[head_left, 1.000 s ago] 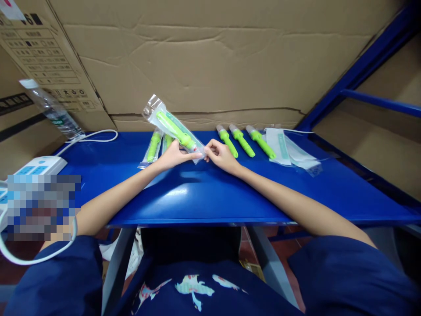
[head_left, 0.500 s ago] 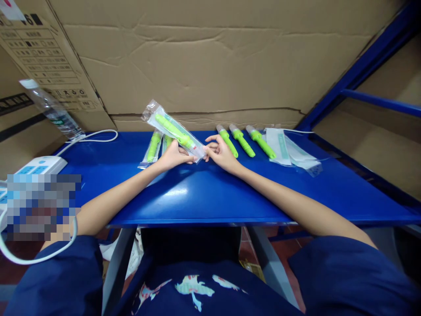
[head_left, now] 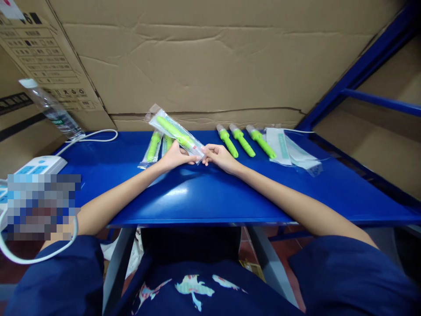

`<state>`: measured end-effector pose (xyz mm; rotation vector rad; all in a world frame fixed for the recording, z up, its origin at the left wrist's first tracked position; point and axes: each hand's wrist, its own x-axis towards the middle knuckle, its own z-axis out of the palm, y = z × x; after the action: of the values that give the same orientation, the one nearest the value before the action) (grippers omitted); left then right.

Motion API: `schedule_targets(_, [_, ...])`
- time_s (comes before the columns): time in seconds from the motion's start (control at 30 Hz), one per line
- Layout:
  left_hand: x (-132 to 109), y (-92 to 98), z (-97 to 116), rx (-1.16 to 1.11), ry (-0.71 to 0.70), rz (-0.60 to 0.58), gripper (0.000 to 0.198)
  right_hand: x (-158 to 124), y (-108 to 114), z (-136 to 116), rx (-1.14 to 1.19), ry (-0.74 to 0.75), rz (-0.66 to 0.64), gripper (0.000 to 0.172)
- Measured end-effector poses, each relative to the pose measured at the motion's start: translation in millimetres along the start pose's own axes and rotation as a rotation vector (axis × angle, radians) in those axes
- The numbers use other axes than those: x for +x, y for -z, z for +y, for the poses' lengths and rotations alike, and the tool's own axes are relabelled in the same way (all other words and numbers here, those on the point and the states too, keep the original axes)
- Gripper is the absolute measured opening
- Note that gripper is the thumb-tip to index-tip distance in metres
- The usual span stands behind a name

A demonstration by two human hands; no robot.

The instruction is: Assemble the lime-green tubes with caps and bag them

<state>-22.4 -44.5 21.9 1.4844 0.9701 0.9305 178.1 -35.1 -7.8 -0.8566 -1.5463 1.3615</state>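
Note:
A clear bag with a green tube-shaped item (head_left: 173, 129) inside is held above the blue table, tilted down to the right. My left hand (head_left: 177, 157) pinches its lower edge, and my right hand (head_left: 219, 157) is closed on its lower right end. Partly behind it lie two more bagged green items, one of them at the left (head_left: 153, 147). Three unbagged green items with clear caps lie to the right: one (head_left: 227, 140), another (head_left: 242, 140) and a third (head_left: 261, 141). Beside them are flat clear bags (head_left: 279, 147).
A white power strip (head_left: 49, 166) with a cable sits at the table's left. Behind it a clear plastic bottle (head_left: 54, 112) leans against cardboard (head_left: 197, 66). The blue table (head_left: 204, 202) has a blue metal frame (head_left: 358, 70) on its right.
The bagged item has dipped slightly at its upper left end. The fingers of my right hand, spread before, have drawn together on the bag's end.

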Motion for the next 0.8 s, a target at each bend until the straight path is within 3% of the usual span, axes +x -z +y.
schedule_targets(0.3, [0,0.5,6,-0.003,0.013,-0.029,0.074,0,10,-5,0.206,-0.167,-0.148,0.030])
schedule_targets(0.5, [-1,3.1,7,-0.013,0.024,-0.103,0.070,-3,13,-7,0.184,-0.149,-0.305,0.040])
schedule_targets(0.8, [0,3.7,3,0.000,-0.020,-0.162,0.068,-4,8,-6,0.159,-0.108,-0.252,0.042])
